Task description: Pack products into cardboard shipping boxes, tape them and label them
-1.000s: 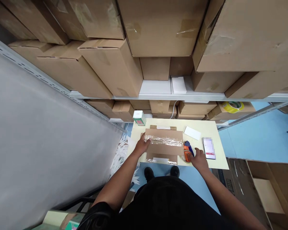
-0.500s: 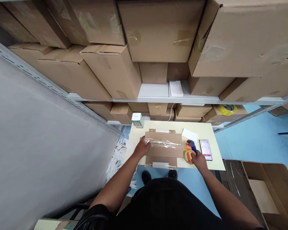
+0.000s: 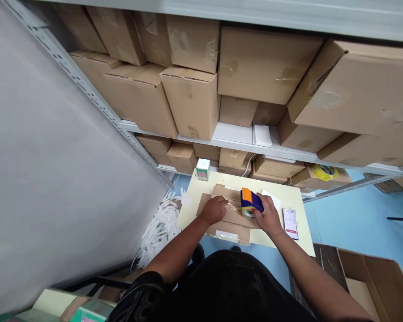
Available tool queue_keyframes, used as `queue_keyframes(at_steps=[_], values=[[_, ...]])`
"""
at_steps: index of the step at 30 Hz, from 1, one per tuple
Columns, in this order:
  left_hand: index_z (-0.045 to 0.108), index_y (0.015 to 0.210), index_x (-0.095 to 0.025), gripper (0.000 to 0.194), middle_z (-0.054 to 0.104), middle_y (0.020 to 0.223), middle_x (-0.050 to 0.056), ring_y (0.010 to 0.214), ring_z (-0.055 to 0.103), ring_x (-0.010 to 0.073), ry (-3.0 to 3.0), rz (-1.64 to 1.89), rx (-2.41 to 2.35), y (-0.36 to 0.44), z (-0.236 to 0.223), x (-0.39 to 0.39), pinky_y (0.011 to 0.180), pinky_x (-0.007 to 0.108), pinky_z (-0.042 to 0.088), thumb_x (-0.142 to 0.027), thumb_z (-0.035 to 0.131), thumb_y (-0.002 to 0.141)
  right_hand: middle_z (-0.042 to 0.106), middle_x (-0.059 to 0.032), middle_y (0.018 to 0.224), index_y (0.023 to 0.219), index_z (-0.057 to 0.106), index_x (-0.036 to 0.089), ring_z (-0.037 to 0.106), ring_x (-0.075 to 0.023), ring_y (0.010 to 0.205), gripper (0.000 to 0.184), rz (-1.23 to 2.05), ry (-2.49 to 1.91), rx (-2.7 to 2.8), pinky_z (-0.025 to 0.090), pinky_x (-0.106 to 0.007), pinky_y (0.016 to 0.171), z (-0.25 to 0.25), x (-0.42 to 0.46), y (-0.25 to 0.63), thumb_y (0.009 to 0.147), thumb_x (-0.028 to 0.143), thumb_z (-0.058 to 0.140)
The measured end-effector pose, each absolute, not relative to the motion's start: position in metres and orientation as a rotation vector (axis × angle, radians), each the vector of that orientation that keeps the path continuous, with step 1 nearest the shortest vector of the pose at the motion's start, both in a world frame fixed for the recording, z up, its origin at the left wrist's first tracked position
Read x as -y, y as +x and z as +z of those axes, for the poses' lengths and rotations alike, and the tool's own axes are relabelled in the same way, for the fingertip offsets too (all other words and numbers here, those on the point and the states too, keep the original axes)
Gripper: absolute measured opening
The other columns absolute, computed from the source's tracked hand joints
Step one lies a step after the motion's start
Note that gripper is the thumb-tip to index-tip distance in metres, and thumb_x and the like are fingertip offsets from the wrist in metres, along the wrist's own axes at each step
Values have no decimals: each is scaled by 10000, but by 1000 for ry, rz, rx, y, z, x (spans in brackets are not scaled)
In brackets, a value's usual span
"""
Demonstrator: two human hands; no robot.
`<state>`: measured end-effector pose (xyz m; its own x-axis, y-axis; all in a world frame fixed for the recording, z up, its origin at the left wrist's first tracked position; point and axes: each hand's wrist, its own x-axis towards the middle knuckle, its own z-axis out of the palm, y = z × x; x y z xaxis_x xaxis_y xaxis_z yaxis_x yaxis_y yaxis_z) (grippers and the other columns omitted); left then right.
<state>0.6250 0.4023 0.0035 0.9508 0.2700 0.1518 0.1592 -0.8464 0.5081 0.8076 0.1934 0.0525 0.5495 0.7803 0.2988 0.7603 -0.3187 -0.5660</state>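
Observation:
A flat cardboard box (image 3: 235,218) with clear packing tape over its top lies on the small cream table (image 3: 191,203). My left hand (image 3: 215,209) is on the left part of its top, fingers curled together near the tape; what they pinch, if anything, is hidden. Above the box's right half, my right hand (image 3: 267,214) grips an orange and blue tape dispenser (image 3: 250,200) by its blue handle. A roll of tape sits in the dispenser's underside. Cardboard flaps with a white label (image 3: 226,235) stick out at the box's near side.
A green and white small box (image 3: 203,170) stands at the table's back left. On the right lie a phone (image 3: 290,223) and a partly covered white card (image 3: 272,199). Shelves (image 3: 235,142) full of cartons rise behind. An open carton (image 3: 372,281) stands on the floor at right.
My right hand has picked up the tape dispenser from the table and carried it left over the box. My left hand has shifted from the box's left edge onto its top. The view has turned.

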Motion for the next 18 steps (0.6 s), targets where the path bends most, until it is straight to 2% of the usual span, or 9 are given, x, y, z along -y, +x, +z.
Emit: queue_keyframes(at_steps=[4, 7, 9, 11, 14, 18], values=[[776, 1094, -211, 320, 753, 1109, 90, 1083, 681, 244, 2132, 330, -555, 625, 14, -408, 1011, 366, 529, -233, 505, 925, 561, -136, 1201, 1488, 463, 210, 577, -323, 1128, 627, 18, -2119, 1384, 504, -537, 1047, 45, -217, 797, 866, 201, 547], [752, 1049, -175, 410, 765, 994, 107, 908, 710, 228, 1644, 261, -686, 626, 23, -408, 835, 348, 570, -443, 448, 986, 549, -151, 1181, 1504, 435, 195, 552, -342, 1117, 626, -55, -2124, 1447, 501, -559, 1030, 39, -221, 794, 888, 224, 546], [715, 1048, -150, 527, 741, 872, 100, 734, 684, 193, 1357, 234, -711, 627, 28, -404, 678, 311, 546, -585, 426, 983, 541, -157, 1183, 1513, 416, 189, 539, -348, 1118, 629, -111, -2125, 1488, 499, -564, 1025, 37, -223, 793, 900, 238, 546], [686, 1004, -152, 562, 705, 791, 72, 644, 644, 159, 1198, 250, -731, 629, 31, -399, 601, 271, 501, -670, 476, 945, 534, -162, 1194, 1517, 408, 183, 528, -350, 1118, 636, -148, -2136, 1538, 494, -567, 1026, 36, -225, 791, 899, 237, 548], [658, 931, -171, 500, 659, 706, 26, 585, 597, 127, 1125, 286, -785, 631, 33, -392, 572, 241, 463, -664, 583, 895, 532, -172, 1226, 1524, 405, 171, 515, -351, 1128, 649, -170, -2155, 1596, 476, -566, 1040, 35, -227, 788, 895, 233, 553], [671, 934, -169, 332, 657, 678, 11, 561, 584, 118, 1161, 309, -856, 631, 24, -391, 572, 235, 463, -496, 624, 899, 540, -174, 1228, 1539, 406, 159, 512, -348, 1132, 657, -172, -2167, 1629, 463, -546, 1039, 39, -227, 783, 902, 242, 545]])
